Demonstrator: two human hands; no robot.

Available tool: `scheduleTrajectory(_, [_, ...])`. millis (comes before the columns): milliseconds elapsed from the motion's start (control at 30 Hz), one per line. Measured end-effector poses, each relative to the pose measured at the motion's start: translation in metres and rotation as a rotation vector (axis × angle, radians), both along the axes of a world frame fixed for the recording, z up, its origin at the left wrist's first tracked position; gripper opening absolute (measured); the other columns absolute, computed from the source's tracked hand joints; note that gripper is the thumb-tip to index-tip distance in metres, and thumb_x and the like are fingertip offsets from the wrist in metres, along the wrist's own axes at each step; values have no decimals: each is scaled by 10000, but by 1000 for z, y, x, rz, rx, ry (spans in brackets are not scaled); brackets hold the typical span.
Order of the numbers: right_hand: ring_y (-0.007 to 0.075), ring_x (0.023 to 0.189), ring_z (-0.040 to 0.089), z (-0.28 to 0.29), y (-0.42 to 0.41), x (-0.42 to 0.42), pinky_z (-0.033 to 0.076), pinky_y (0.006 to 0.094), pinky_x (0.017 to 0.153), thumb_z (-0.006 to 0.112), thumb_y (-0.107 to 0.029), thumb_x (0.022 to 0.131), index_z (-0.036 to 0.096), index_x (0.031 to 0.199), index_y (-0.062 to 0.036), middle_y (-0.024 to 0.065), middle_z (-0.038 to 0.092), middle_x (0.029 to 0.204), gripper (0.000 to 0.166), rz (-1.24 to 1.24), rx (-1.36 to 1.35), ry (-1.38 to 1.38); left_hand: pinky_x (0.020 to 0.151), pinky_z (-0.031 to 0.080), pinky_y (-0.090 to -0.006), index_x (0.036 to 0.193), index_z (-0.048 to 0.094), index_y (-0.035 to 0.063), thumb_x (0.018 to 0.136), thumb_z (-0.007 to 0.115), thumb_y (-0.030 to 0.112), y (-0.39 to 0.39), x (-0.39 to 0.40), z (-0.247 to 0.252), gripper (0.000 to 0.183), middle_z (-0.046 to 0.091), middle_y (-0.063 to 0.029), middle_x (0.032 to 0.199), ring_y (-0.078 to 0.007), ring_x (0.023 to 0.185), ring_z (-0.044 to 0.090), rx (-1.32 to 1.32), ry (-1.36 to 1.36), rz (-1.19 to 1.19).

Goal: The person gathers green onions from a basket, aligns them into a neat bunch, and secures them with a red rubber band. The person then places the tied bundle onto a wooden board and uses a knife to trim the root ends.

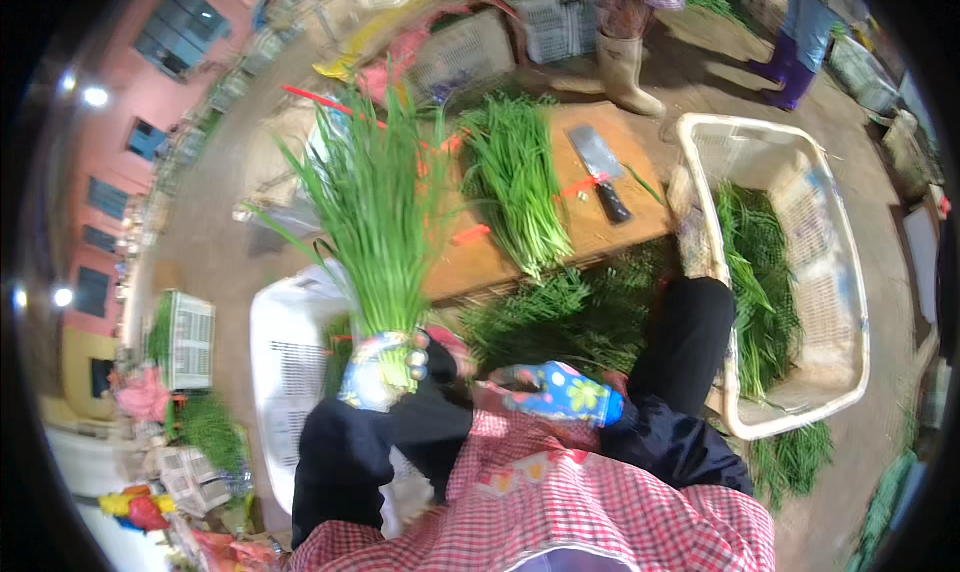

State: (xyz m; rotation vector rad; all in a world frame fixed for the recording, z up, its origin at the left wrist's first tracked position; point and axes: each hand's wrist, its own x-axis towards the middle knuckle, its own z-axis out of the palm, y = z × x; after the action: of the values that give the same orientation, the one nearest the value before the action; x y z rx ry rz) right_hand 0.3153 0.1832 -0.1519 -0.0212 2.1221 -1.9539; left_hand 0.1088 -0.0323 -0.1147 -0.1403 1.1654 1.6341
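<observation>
My left hand, in a patterned glove, grips the pale stem ends of a tall bunch of green Chinese chives. The leaves fan out upward over the left end of a wooden board. Near my lap, my right hand wears a blue flowered glove; its fingers curve apart from the thumb with nothing seen between them. A second chive bunch lies on the board. Right of it rests a cleaver with a black handle, a red strip across it.
A white plastic crate stands at my left. To my right, a larger crate holds loose greens. More greens lie below the board's near edge. Beyond it are a person's boot and another crate.
</observation>
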Motion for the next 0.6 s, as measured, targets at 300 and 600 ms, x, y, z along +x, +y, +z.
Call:
scheduleTrajectory(300, [110,919,531,-5,-39,-36,427,246,797,590,-226,886,359,1335,-3,43,566,1019,552,23,-565,260,563,471,-304,1083,487,-43,828,569,151,12,-8,55,331,566,-127,895,-190,694,542,65,161,-255])
scheduleTrajectory(600, [194,1099,480,-33,-44,-77,383,385,949,570,-474,838,406,1298,-74,74,501,1239,631,-299,-1141,396,792,471,-349,1194,484,-2,759,618,143,100,56,105,478,620,-156,925,-275,896,597,-121,1409,-665])
